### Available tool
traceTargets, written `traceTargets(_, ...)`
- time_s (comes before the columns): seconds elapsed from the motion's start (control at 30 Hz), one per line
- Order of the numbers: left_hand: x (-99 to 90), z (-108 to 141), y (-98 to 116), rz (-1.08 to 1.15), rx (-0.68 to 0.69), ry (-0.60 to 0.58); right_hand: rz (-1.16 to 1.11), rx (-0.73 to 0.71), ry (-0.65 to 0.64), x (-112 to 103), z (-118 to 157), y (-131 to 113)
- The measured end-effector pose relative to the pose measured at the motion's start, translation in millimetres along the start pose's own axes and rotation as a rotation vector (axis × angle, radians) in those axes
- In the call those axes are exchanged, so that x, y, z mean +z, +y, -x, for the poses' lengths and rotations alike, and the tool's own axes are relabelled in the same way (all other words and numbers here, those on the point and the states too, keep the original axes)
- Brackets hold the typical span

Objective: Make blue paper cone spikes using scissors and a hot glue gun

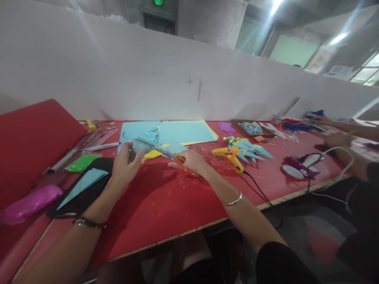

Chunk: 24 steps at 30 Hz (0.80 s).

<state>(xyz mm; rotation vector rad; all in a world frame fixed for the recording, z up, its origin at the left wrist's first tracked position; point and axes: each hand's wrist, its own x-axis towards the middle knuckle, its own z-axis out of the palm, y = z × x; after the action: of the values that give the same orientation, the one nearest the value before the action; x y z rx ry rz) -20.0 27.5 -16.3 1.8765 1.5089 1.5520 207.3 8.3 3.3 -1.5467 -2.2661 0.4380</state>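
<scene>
My right hand (pixel 192 161) grips a pair of scissors (pixel 181 161) by the orange-red handles, with the blades pointing left toward my other hand. My left hand (pixel 126 163) is curled at the blade tips, and a small piece of light blue paper (pixel 138 147), blurred by motion, shows between thumb and fingers. Just beyond lie crumpled blue cuttings (pixel 151 136) and a flat stack of blue sheets (pixel 188 132) with yellow ones under it. A yellow scrap (pixel 153 154) sits below the blades.
Right of my hands lie a yellow glue gun (pixel 229 154) with a cord and a spiky blue paper piece (pixel 250 149). Left are a black pad (pixel 97 185) bearing blue paper, a green packet (pixel 81 162) and a pink pouch (pixel 32 203). A co-worker's hands (pixel 337 140) are far right.
</scene>
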Motion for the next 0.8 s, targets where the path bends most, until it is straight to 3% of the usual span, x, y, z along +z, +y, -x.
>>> traceTargets(0.17, 0.9, -1.7, 8.0, 0.253, -0.080, -0.033, 0.029, 0.020, -0.016, 2.5, 1.7, -6.3)
traceTargets(0.37, -4.2, 0.3, 16.2, 0.356, -0.201, -0.057, 0.007, 0.000, -0.051, 3.9, 3.9, -8.8)
traceTargets(0.7, -4.2, -3.1, 14.5, 0.514, -0.350, 0.160, 0.117, 0.017, -0.021, 8.9, -0.7, -2.6)
traceTargets(0.8, -1.9, -3.6, 11.8, 0.536, -0.388, 0.164, 0.094, 0.049, 0.029, 10.0, -1.6, -1.8)
